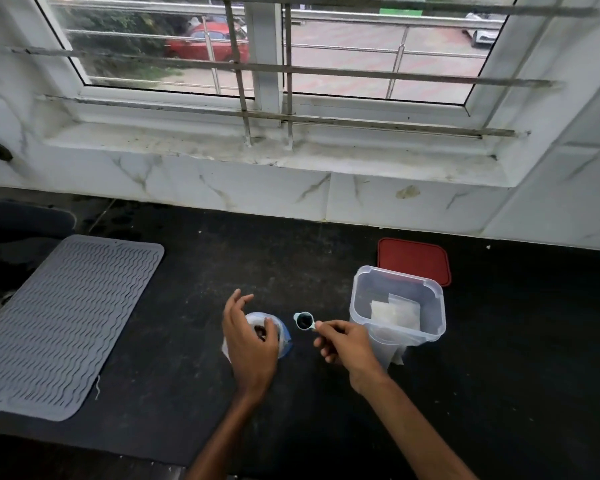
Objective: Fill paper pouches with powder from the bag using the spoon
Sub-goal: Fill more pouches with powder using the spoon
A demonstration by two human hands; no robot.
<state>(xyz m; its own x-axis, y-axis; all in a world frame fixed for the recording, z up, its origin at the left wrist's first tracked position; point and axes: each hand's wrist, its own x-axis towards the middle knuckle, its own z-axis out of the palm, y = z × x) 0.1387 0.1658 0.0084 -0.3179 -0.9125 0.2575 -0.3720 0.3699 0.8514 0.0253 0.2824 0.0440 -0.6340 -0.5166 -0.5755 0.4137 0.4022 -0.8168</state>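
Two hands, right pinching spoon, left over bag

The left hand covers most of the bag, leaving only a blue-edged strip on the side toward the right hand, and whether its fingers grip the bag is hidden. The spoon shows only its small bowl past the right hand's pinching fingertips, the handle is buried in the fingers, and the dark inside of the bowl is too small to make out. Just beyond that hand, its wrist hides the near lower corner of the clear container. The pale pouches inside blur through the cloudy wall, uncountable, and the container cuts off part of the red lid.
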